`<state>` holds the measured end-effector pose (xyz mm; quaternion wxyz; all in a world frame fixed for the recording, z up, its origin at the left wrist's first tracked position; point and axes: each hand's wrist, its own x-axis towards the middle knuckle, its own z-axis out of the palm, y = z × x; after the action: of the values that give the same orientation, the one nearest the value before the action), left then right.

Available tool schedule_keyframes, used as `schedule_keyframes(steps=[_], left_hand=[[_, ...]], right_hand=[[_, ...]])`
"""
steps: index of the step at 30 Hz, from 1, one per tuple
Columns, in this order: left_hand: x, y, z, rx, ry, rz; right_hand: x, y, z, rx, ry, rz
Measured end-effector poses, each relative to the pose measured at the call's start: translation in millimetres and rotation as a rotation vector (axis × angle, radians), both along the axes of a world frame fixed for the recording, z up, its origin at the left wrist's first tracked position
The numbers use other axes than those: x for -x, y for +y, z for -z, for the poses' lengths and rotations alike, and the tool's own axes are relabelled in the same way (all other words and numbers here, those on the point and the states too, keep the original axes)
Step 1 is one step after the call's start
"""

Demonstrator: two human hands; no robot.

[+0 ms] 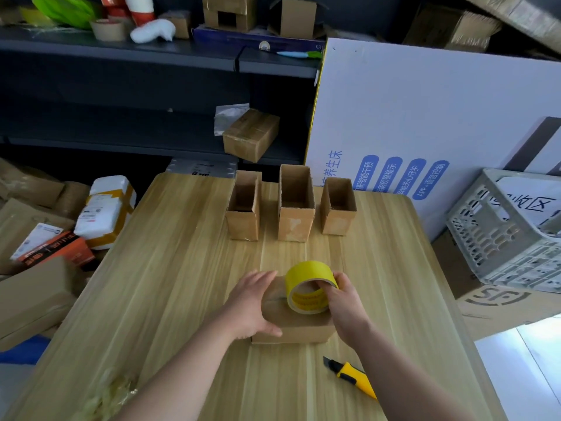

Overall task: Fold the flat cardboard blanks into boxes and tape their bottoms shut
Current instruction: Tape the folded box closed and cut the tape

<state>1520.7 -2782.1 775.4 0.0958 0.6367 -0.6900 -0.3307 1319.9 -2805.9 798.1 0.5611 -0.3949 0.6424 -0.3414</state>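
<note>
The left hand (253,302) lies over the left end of the box (294,328), fingers fairly straight across its top and thumb along the near edge, pressing it down rather than clasping it. The right hand (346,302) pinches the yellow tape roll (308,287), with fingers hooked inside the core and the thumb side on the outer band, and holds it on edge over the box's top face. Both forearms reach in from the bottom of the frame, wrists bent slightly inward toward each other.

The box sits low in the middle of the frame on the counter (170,268). It looks light and hollow, and stiff along its creases but likely to give in the middle of a panel, so it is best braced near an edge, as the left hand does. The roll is rigid and its core is the surest hold.

A yellow utility knife (352,376) lies near the box toward the lower right. Three open boxes (296,205) stand in a row at mid-frame.
</note>
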Motion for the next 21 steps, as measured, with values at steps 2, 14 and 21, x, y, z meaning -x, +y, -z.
schedule_keyframes(steps=[2, 14, 21], left_hand=[[-1, -4, 1, 0.03, 0.021, 0.0], [-4, -7, -4, -0.015, 0.053, -0.015], [-3, -6, -7, -0.035, 0.061, -0.016]], right_hand=[[2, 0, 0, -0.009, -0.037, -0.004], [76, -29, -39, 0.251, 0.503, -0.332], [94, -32, -26, 0.244, 0.625, -0.455]])
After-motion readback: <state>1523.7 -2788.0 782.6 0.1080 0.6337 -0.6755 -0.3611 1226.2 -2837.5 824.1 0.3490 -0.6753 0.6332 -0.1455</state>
